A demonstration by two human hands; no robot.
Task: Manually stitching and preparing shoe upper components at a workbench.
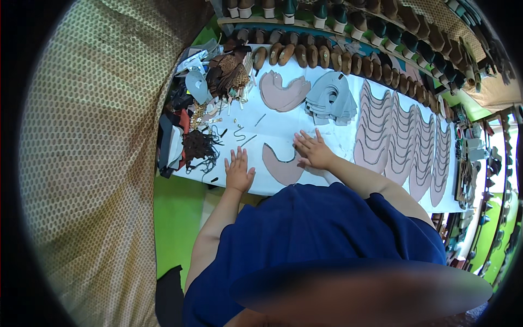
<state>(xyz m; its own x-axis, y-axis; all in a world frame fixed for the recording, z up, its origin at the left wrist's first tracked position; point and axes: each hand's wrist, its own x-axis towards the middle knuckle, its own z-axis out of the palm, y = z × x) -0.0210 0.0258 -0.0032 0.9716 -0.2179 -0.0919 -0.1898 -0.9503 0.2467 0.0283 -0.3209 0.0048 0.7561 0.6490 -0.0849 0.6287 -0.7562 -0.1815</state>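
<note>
On the white tabletop (pixel 256 186), a dusty-pink, U-shaped cut piece (pixel 280 164) lies in front of me, with a dark trim along its inner curve. My right hand (pixel 315 151) rests over this piece's right end, fingers stretched out and covering part of it. To the left of the piece, my left hand (pixel 238 170) is laid flat on the table with its fingers spread, holding nothing. Beyond my hands are several short dark strips (pixel 249 140), one of them wavy. Farther back sit a stack of pink cut pieces (pixel 284 97) and a stack of grey ones (pixel 330 103).
Overlapping rows of trimmed pink pieces (pixel 400 144) cover the table's right side. At the left lie dark cords (pixel 200 146) and a heap of brown scraps (pixel 227 73). Brown shoe lasts (pixel 312 56) line the back, below a shelf of heeled shoes (pixel 320 15). A patterned curtain (pixel 103 152) hangs left.
</note>
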